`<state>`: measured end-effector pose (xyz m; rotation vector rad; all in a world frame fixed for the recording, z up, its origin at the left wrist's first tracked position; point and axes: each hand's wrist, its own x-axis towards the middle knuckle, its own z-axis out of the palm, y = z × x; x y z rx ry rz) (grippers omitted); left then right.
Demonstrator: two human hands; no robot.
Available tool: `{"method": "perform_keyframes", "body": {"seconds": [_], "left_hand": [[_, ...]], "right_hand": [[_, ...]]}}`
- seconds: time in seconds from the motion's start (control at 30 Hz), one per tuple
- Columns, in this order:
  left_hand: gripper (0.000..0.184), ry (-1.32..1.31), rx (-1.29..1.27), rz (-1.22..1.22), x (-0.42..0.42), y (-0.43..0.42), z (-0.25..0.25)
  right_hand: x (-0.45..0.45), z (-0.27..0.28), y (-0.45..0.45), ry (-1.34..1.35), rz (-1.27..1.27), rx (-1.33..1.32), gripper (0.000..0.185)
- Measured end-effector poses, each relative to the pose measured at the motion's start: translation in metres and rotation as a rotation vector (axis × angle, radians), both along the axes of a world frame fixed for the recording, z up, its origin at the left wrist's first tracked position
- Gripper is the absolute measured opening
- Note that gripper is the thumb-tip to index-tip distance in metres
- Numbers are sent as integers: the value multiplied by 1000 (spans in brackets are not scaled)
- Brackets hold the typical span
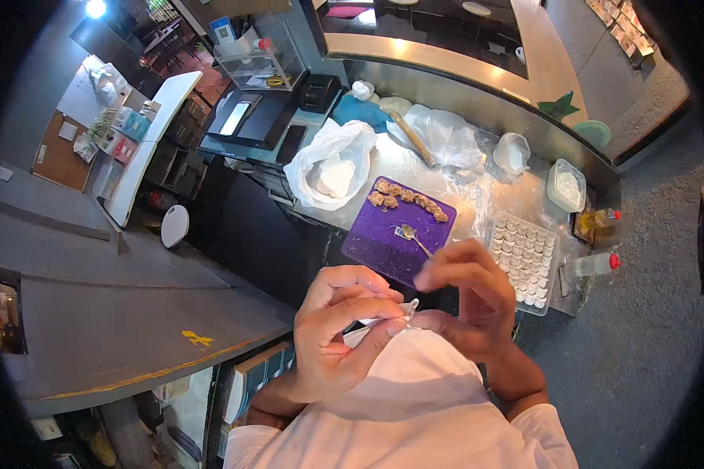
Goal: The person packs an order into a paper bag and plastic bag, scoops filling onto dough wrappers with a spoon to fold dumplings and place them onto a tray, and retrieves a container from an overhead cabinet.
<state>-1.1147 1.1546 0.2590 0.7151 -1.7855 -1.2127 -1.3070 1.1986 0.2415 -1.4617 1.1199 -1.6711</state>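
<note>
My left hand point(344, 324) is closed in front of my chest, thumb and fingertips pinching a small piece of white dough point(412, 309). Part of the dough is hidden behind the fingers. At its right, my right hand point(469, 301) has its thumb near the dough, with the index finger raised apart from the thumb. Beyond the hands lies a purple board point(368, 234) with several clumps of brown filling point(429, 205) along its far side. A metal spoon point(416, 241) rests on the board, its handle pointing toward my right hand.
A tray point(553, 270) of several small white pieces point(516, 250) sits right of the board. A plastic bag point(297, 176) holding white powder point(335, 178) is at the left. Farther back are a rolling pin point(411, 139), a white tub point(566, 186) and a red-capped bottle point(597, 264).
</note>
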Motion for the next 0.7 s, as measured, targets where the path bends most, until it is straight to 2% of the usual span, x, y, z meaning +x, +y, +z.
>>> {"method": "perform_keyframes", "body": {"seconds": [0.07,0.17,0.27,0.37,0.47,0.7], "left_hand": [[18,44,24,-12,-1,1,2],[18,-63,-122,-65,2,-7,-2],[19,162,235,21,-9,6,-1],[19,85,122,-46,-5,0,-4],[17,87,207,-37,-5,3,-4],[15,18,102,-90,-2,-2,6]], "right_hand": [[-11,-1,-6,-11,154,34,23],[-16,-13,-7,64,237,-53,28],[-16,-7,-5,122,193,-44,25],[-14,1,-4,228,154,-6,20],[-8,3,-2,287,89,-16,17],[-22,-6,-3,153,212,12,19]]}}
